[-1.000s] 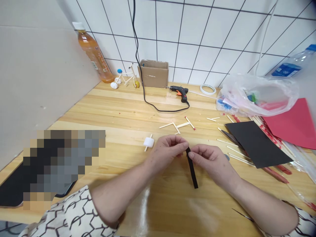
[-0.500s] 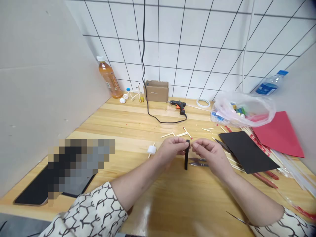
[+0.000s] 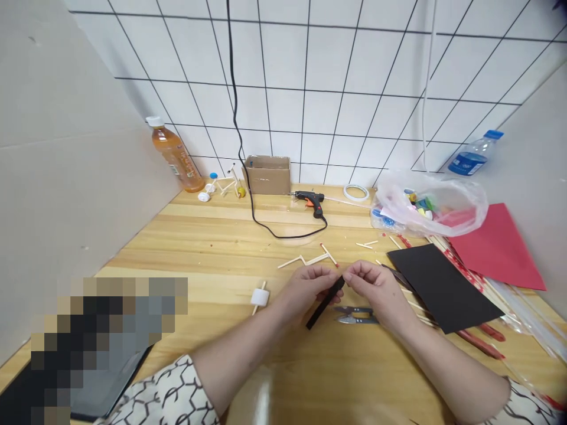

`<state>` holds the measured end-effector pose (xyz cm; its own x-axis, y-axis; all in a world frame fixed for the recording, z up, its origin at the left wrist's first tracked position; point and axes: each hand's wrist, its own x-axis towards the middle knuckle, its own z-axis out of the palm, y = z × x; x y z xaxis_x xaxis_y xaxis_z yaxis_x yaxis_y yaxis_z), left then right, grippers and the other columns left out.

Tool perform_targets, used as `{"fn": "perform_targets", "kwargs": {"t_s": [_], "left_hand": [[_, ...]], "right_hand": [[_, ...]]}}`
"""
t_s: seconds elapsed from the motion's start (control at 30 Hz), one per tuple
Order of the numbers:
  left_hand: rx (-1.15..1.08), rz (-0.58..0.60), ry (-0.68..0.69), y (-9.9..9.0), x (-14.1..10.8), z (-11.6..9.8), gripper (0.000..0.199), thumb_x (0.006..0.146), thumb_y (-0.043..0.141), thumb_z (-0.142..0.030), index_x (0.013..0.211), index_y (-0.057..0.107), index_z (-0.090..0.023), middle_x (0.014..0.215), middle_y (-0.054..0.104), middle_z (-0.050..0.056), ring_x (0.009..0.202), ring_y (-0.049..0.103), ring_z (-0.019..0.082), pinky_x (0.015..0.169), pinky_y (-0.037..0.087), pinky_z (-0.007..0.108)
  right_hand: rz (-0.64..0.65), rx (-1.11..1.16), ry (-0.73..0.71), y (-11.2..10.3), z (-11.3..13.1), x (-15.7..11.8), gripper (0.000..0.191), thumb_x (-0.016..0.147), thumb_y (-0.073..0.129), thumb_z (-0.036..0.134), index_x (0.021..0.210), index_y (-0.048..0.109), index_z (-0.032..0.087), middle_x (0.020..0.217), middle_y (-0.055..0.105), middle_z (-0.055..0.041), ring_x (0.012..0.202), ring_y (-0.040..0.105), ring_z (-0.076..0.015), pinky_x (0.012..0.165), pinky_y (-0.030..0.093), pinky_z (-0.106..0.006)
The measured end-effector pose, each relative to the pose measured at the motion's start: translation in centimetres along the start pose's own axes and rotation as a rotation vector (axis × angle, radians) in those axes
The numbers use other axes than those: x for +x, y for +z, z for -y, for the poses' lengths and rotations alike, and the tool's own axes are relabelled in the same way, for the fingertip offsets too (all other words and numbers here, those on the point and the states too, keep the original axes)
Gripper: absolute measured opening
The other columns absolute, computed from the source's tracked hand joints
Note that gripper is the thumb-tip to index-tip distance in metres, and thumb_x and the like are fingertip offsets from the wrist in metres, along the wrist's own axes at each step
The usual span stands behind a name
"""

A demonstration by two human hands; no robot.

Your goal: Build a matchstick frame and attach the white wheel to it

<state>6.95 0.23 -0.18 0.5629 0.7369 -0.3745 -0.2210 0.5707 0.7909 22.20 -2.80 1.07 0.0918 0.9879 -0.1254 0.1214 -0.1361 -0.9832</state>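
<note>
A narrow black strip (image 3: 324, 305), which looks like paper or foam, slants down to the left from my fingers. My left hand (image 3: 310, 289) pinches it close to its upper end. At that same end, the thumb and forefinger of my right hand (image 3: 371, 284) are closed on the strip's tip. Just below my right hand lie the thread snips (image 3: 354, 314), partly covered by it. Left of my left hand is a white roll on a stick (image 3: 260, 297). Several thin wooden sticks (image 3: 315, 258) lie beyond my hands, some joined in a zigzag.
A black sheet (image 3: 443, 286) and a red sheet (image 3: 500, 245) lie to the right. Behind are a glue gun (image 3: 311, 200), a tape roll (image 3: 355, 192), a plastic bag (image 3: 472, 215), a cardboard box (image 3: 268, 176) and an orange drink bottle (image 3: 177, 156). A dark tablet-like slab (image 3: 128, 378) sits at left.
The black strip has swung from nearly upright to a slant, its lower end going left. My right fingers have come in against its upper end. The camera view has shifted.
</note>
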Motion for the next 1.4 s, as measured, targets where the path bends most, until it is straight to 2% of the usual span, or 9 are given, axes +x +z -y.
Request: {"fn": "perform_targets", "kwargs": {"t_s": [0.33,0.5,0.63,0.73,0.8,0.93,1.07,1.23,1.4], "left_hand": [[0.053,-0.073,0.133,0.6,-0.4,1.2,0.026,0.063,0.074,-0.035,0.071,0.067,-0.012,0.061,0.064,0.002,0.060,0.056,0.011,0.063,0.043,0.024],[0.036,-0.075,0.158,0.3,-0.4,1.5,0.023,0.064,0.073,-0.032,0.063,0.066,-0.011,0.058,0.063,0.003,0.055,0.053,0.009,0.058,0.041,0.022],[-0.099,-0.110,0.098,-0.2,-0.2,1.5,0.023,0.058,0.077,-0.031,0.064,0.067,-0.011,0.058,0.063,0.002,0.053,0.052,0.009,0.055,0.039,0.021],[-0.147,-0.148,0.092,-0.5,0.0,1.3,0.024,0.054,0.080,-0.030,0.063,0.067,-0.012,0.055,0.060,0.000,0.050,0.048,0.007,0.052,0.037,0.021],[-0.163,-0.159,0.100,-0.6,0.1,1.2,0.025,0.053,0.080,-0.030,0.062,0.066,-0.012,0.054,0.058,-0.001,0.049,0.047,0.007,0.051,0.036,0.021],[-0.193,-0.178,0.118,-0.6,0.1,1.0,0.026,0.052,0.081,-0.029,0.064,0.066,-0.011,0.055,0.059,0.000,0.050,0.049,0.007,0.051,0.037,0.021],[-0.204,-0.181,0.130,-0.7,0.1,0.9,0.027,0.052,0.081,-0.029,0.065,0.064,-0.011,0.055,0.060,0.000,0.049,0.050,0.008,0.052,0.038,0.021],[-0.220,-0.169,0.090,-0.8,0.1,0.7,0.028,0.054,0.079,-0.030,0.066,0.062,-0.012,0.055,0.061,0.001,0.048,0.050,0.007,0.050,0.037,0.020],[-0.220,-0.162,0.051,-1.0,0.0,0.3,0.029,0.054,0.079,-0.031,0.065,0.060,-0.012,0.055,0.058,-0.001,0.046,0.045,0.005,0.043,0.026,0.016]], "right_hand": [[-0.071,0.018,0.025,0.8,-1.0,-0.7,0.033,0.067,0.068,0.048,0.064,0.058,0.016,0.055,0.051,0.0039,0.050,0.042,-0.0088,0.049,0.035,-0.022],[-0.026,-0.040,0.017,0.7,-0.6,-0.8,0.033,0.072,0.062,0.048,0.065,0.056,0.017,0.059,0.054,0.0019,0.054,0.046,-0.0106,0.053,0.038,-0.024],[0.040,-0.319,-0.073,-1.3,0.4,-0.8,0.025,0.078,0.055,0.041,0.068,0.054,0.018,0.060,0.052,0.0021,0.057,0.047,-0.0120,0.054,0.039,-0.025],[0.218,-0.696,-0.198,-3.7,1.0,-1.3,0.011,0.076,0.059,0.030,0.075,0.057,0.019,0.075,0.059,-0.0017,0.072,0.054,-0.0167,0.066,0.043,-0.028],[0.314,-0.870,-0.259,-5.0,1.1,-2.0,0.017,0.073,0.062,0.026,0.089,0.058,0.022,0.096,0.060,-0.0042,0.091,0.055,-0.0208,0.078,0.043,-0.032],[0.426,-1.073,-0.240,-5.7,0.4,-3.2,0.021,0.071,0.055,0.011,0.088,0.056,0.023,0.095,0.058,-0.0045,0.090,0.054,-0.0218,0.078,0.042,-0.035],[0.438,-1.108,-0.256,-4.9,-0.1,-3.6,0.031,0.068,0.046,0.002,0.092,0.053,0.022,0.094,0.056,-0.0060,0.090,0.052,-0.0216,0.081,0.042,-0.036],[0.454,-1.110,-0.231,-4.7,-0.5,-3.8,0.028,0.069,0.045,0.003,0.091,0.050,0.019,0.092,0.054,-0.0071,0.088,0.052,-0.0219,0.078,0.042,-0.036],[0.430,-0.917,-0.173,-5.4,-0.8,-3.6,0.025,0.072,0.046,0.008,0.093,0.049,0.020,0.090,0.053,-0.0046,0.084,0.051,-0.0193,0.077,0.041,-0.033]]}}
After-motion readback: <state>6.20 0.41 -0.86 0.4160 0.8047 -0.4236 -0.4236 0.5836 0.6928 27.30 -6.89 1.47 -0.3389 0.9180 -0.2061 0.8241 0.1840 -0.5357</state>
